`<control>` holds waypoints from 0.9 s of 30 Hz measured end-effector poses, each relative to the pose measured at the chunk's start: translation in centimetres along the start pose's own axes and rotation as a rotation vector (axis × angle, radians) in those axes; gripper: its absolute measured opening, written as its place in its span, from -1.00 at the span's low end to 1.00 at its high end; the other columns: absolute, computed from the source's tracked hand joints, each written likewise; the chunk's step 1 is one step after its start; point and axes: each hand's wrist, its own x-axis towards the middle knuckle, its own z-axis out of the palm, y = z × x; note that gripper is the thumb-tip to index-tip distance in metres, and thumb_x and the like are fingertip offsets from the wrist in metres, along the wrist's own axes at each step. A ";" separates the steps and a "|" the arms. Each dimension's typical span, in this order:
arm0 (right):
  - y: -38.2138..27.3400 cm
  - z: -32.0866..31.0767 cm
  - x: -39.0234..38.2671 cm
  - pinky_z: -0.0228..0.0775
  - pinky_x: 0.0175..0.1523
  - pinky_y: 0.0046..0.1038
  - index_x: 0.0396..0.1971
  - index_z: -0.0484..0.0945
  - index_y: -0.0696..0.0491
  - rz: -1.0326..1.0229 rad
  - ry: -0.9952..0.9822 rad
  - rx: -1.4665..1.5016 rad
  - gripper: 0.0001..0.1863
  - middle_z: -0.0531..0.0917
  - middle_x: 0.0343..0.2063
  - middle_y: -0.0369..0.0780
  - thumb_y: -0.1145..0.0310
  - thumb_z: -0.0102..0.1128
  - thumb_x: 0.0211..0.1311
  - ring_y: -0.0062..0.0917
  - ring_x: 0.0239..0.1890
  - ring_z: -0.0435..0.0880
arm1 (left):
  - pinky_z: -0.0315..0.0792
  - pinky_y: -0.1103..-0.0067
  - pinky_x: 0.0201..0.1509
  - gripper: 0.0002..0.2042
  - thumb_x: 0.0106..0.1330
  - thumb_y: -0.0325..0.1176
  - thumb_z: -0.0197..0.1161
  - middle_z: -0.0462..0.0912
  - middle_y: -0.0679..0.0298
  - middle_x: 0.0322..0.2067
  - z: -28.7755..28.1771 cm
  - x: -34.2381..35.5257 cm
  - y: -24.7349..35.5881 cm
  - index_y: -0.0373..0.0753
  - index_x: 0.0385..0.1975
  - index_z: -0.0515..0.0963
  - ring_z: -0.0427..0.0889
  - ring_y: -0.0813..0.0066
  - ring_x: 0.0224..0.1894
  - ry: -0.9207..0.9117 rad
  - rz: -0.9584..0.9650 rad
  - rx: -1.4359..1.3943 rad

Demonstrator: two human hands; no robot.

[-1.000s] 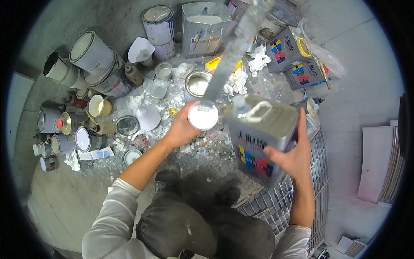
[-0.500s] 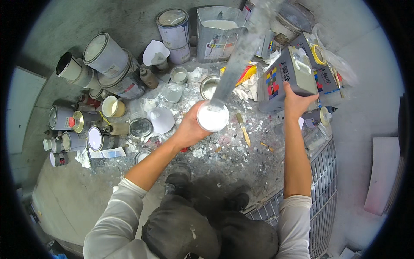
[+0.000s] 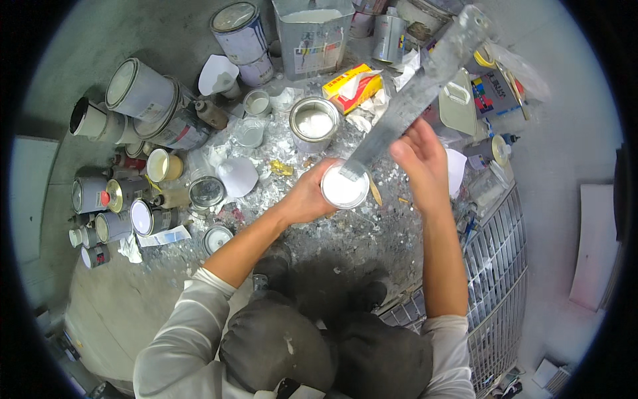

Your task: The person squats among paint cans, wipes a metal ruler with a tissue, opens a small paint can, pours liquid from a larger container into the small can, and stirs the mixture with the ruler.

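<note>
My left hand [image 3: 312, 194] is wrapped round a cup of white paint [image 3: 345, 190]. A long grey paint-smeared stirring strip [image 3: 405, 100], like a flat ruler, stands in that cup and leans up to the right. Just beside the strip is my right hand [image 3: 425, 166], thumb and fingers apart and nothing in its grasp; whether a fingertip touches the strip I cannot tell. Beyond the right hand stands a rectangular grey metal can [image 3: 458, 110] with a handle on top, partly hidden by the strip. The paintbrush [image 3: 376, 191] on the floor is mostly covered by the cup.
An open can of white paint [image 3: 314, 130] stands ahead of the cup, near a yellow-red tissue box [image 3: 352, 86]. Stacked paint tins [image 3: 156, 93] crowd the left, and a large grey bucket [image 3: 312, 50] stands at the back. A metal grate [image 3: 495, 266] lies at right.
My right hand has let go of the rectangular metal can and moved back left toward the strip. The strip now leans further right. The view has shifted, showing the tissue box more fully.
</note>
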 end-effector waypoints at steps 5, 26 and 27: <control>-2.6 1.9 1.3 0.24 -0.49 -0.73 0.00 0.59 0.09 0.179 -0.064 -0.241 -0.68 0.72 -0.34 -0.36 0.30 0.18 0.30 -0.86 -0.47 0.50 | 0.37 0.49 0.21 -0.35 -0.03 -0.48 0.50 0.49 0.21 0.03 0.4 -0.3 -0.1 -0.23 0.15 0.39 0.49 0.38 0.10 -0.064 -0.016 0.067; -4.5 3.9 -4.9 0.44 -0.17 -0.62 0.13 0.43 0.24 0.179 0.077 -0.205 -0.54 0.65 -0.20 -0.24 0.41 0.28 0.28 -0.65 -0.25 0.59 | 0.39 0.40 0.18 -0.35 -0.06 -0.45 0.49 0.49 0.01 0.02 0.6 -0.7 -1.5 -0.30 0.10 0.37 0.51 0.08 0.10 0.271 0.085 0.272; -4.5 4.1 -4.8 0.44 -0.17 -0.62 0.14 0.42 0.23 0.204 0.085 -0.161 -0.53 0.64 -0.18 -0.24 0.40 0.28 0.28 -0.65 -0.25 0.59 | 0.40 0.40 0.17 -0.35 -0.06 -0.45 0.48 0.49 0.00 0.02 0.6 -0.7 -1.5 -0.30 0.10 0.37 0.52 0.09 0.09 0.272 0.086 0.279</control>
